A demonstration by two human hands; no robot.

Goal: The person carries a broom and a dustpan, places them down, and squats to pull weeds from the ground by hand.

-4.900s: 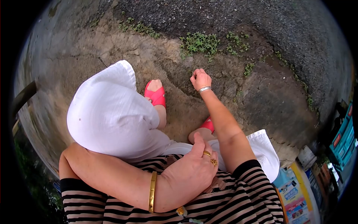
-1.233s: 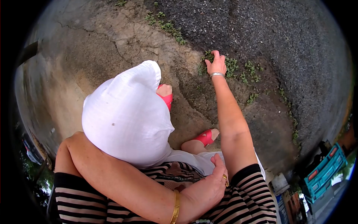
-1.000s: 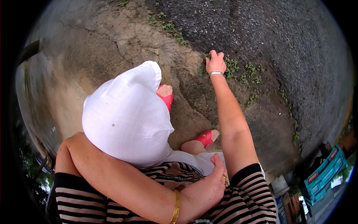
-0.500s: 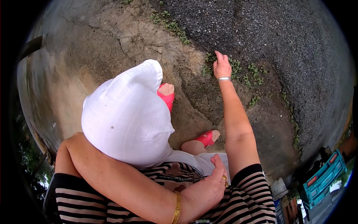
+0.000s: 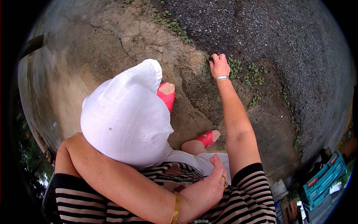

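the person bends low with the right hand (image 5: 220, 68) reaching down to the weeds (image 5: 235, 68) that grow where the concrete (image 5: 194, 112) meets the gravel (image 5: 253, 28). the back of that hand faces up, two fingers bent forward with a small gap between them. their tips dip out of sight at the ground, so i cannot tell whether they are pinching a stem. leaves show on both sides of the hand. a silver bracelet (image 5: 222, 77) circles its wrist.

the left hand (image 5: 203, 191) lies across the lap, against the striped top (image 5: 242, 199), one digit pointing up and the others close together. its palm is hidden, so i cannot tell whether it grips anything. it wears gold rings (image 5: 224, 180), and there is a gold bangle (image 5: 176, 209) on the wrist.

white trousers (image 5: 123, 119) cover the bent knees, and red sandals (image 5: 205, 139) stand on the concrete. more weeds run along the gravel's edge, some farther forward to the left, others to the right of the hand. off to the right is a teal thing (image 5: 324, 181), warped at the edge of view.
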